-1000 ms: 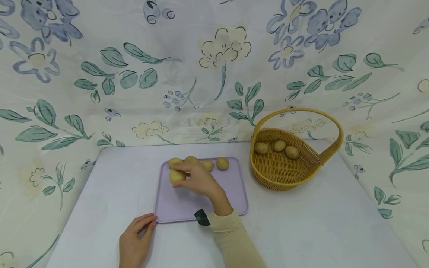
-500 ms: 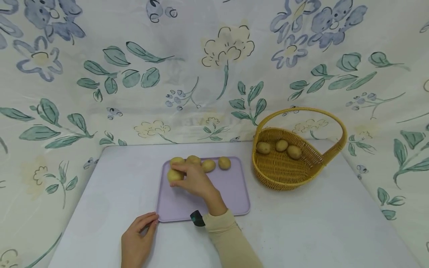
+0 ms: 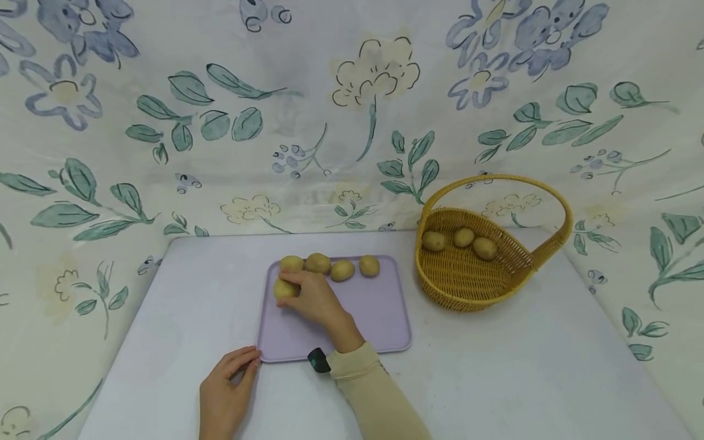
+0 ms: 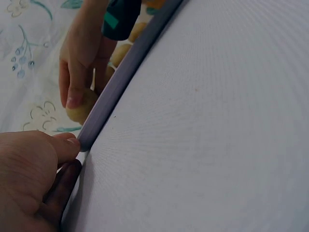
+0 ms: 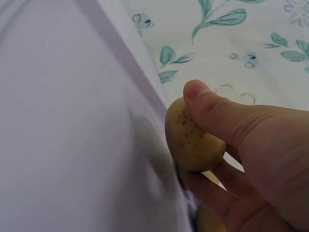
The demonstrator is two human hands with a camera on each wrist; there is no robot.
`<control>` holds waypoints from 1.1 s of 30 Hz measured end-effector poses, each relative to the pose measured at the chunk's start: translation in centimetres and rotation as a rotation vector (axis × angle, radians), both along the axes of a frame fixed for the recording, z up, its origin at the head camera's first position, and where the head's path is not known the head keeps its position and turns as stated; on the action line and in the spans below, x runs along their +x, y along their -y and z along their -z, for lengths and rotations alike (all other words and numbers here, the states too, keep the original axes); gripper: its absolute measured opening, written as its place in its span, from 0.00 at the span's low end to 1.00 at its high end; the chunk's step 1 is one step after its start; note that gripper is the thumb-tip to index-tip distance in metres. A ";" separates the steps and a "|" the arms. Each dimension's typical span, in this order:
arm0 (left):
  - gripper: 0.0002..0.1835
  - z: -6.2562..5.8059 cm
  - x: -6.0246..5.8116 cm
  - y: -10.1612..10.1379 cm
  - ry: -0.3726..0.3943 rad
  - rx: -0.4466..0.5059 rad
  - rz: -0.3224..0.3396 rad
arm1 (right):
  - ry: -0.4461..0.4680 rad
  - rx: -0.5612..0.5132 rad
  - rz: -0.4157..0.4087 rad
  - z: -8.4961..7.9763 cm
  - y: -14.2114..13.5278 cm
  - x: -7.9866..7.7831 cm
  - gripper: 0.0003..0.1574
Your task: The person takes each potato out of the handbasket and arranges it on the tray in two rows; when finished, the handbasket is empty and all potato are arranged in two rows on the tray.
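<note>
My right hand (image 3: 316,296) holds a potato (image 5: 193,137) between thumb and fingers, close over the left end of the lilac tray (image 3: 352,327). Yellow-brown, with dark specks, this potato is just in front of a back row: a potato (image 3: 291,263) at the left corner, two potatoes beside it, and a potato (image 3: 369,265) farther right. Thumb and fingers of my left hand (image 3: 227,385) pinch the tray's near left corner. From the left wrist view, those fingertips (image 4: 71,141) meet the end of the tray's rim. Part of the held potato is hidden by the right fingers.
A wicker basket (image 3: 464,296) with a tall arched handle stands right of the tray. Three potatoes (image 3: 464,237) lie at its back. Both stand on a white table (image 3: 495,379), with a flower-printed cloth (image 3: 308,122) hanging behind it.
Relative to the tray, my right hand has shifted slightly left with the potato, its forearm swinging left too. The left hand stays at the corner; the head view has drifted a little.
</note>
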State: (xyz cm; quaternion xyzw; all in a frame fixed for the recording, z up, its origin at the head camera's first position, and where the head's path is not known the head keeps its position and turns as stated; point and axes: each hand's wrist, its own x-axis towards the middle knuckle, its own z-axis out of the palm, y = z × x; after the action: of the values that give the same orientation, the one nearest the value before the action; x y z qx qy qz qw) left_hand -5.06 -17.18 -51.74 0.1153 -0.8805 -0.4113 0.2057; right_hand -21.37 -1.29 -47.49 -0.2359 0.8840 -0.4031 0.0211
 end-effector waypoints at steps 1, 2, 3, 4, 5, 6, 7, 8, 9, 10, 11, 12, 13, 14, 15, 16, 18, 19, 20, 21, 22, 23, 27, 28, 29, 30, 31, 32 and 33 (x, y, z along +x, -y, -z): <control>0.11 -0.1 0.0 0.0 -0.002 0.002 0.002 | 0.004 -0.003 -0.001 0.1 0.0 0.0 0.37; 0.11 -0.1 0.0 0.0 -0.004 0.001 0.003 | 0.009 -0.002 0.002 0.2 0.1 0.0 0.37; 0.11 -0.1 0.0 0.0 -0.003 0.000 0.001 | 0.015 -0.001 0.005 0.2 0.1 0.0 0.37; 0.11 -0.1 0.0 -0.1 -0.001 0.001 0.002 | 0.022 0.002 0.008 0.3 0.1 0.0 0.38; 0.11 -0.1 0.0 -0.1 -0.001 0.002 0.003 | 0.028 0.004 0.009 0.4 0.1 0.0 0.38; 0.11 0.0 0.0 -0.1 0.000 0.002 0.003 | 0.032 0.006 0.011 0.4 0.1 0.0 0.38; 0.11 0.0 0.0 -0.1 0.000 0.001 0.003 | 0.033 0.009 0.014 0.5 0.1 0.0 0.38; 0.11 0.0 0.1 -0.1 -0.002 0.002 0.004 | 0.031 0.014 0.015 0.5 0.1 0.0 0.38; 0.11 0.0 0.1 0.0 -0.002 0.004 0.005 | 0.029 0.015 0.015 0.6 0.1 0.0 0.38; 0.11 0.0 0.1 0.0 -0.002 0.005 0.007 | 0.024 0.016 0.014 0.6 0.2 0.1 0.38; 0.11 0.0 0.1 0.0 -0.001 0.005 0.007 | 0.017 0.017 0.012 0.6 0.2 0.1 0.38; 0.11 0.0 0.1 0.0 0.001 0.003 0.006 | 0.009 0.023 0.011 0.6 0.2 0.1 0.38; 0.11 0.0 0.1 0.0 0.001 0.003 0.007 | 0.002 0.027 0.010 0.7 0.2 0.2 0.38; 0.11 0.0 0.1 0.0 0.002 0.002 0.008 | -0.004 0.031 0.008 0.7 0.3 0.2 0.38; 0.11 0.0 0.1 0.0 0.002 -0.001 0.007 | -0.007 0.034 0.007 0.7 0.3 0.3 0.38; 0.11 0.0 0.1 0.0 0.002 -0.004 0.006 | -0.009 0.043 0.006 0.7 0.3 0.3 0.38; 0.11 0.0 0.1 0.0 -0.001 -0.011 0.004 | -0.012 0.052 0.005 0.7 0.4 0.3 0.38; 0.11 0.0 0.1 0.0 -0.005 -0.013 0.004 | -0.013 0.056 0.005 0.8 0.4 0.3 0.38; 0.12 0.0 0.1 0.0 -0.008 -0.014 0.004 | -0.015 0.058 0.005 0.7 0.5 0.3 0.38; 0.12 0.0 0.1 0.0 -0.012 -0.014 0.005 | -0.017 0.063 0.005 0.8 0.5 0.4 0.38; 0.12 0.0 0.1 0.0 -0.017 -0.014 0.006 | -0.019 0.069 0.003 0.8 0.6 0.3 0.38; 0.12 0.0 0.1 0.0 -0.020 -0.013 0.008 | -0.022 0.071 0.001 0.8 0.6 0.3 0.37; 0.12 0.0 0.1 0.1 -0.026 -0.002 0.012 | -0.029 0.087 -0.009 0.8 0.8 0.4 0.37; 0.12 0.0 0.1 0.1 -0.024 0.001 0.011 | -0.028 0.090 -0.013 0.7 0.8 0.4 0.37; 0.12 -0.1 0.1 0.1 -0.021 0.004 0.011 | -0.025 0.093 -0.016 0.7 0.8 0.4 0.37; 0.12 -0.1 0.1 0.1 -0.017 0.006 0.009 | -0.024 0.094 -0.017 0.7 0.8 0.4 0.37; 0.12 -0.1 0.1 0.1 -0.013 0.009 0.008 | -0.025 0.094 -0.019 0.6 0.8 0.5 0.37; 0.12 -0.1 0.1 0.1 -0.010 0.011 0.008 | -0.022 0.093 -0.020 0.5 0.8 0.5 0.37; 0.12 -0.1 0.0 0.1 -0.008 0.012 0.007 | -0.022 0.091 -0.021 0.4 0.8 0.5 0.37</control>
State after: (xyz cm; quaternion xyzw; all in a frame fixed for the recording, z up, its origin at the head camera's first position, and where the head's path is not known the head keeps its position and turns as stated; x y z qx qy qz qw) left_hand -5.02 -17.24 -51.64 0.1117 -0.8776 -0.4178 0.2070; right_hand -20.83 -2.09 -47.92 -0.2483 0.8991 -0.3595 0.0264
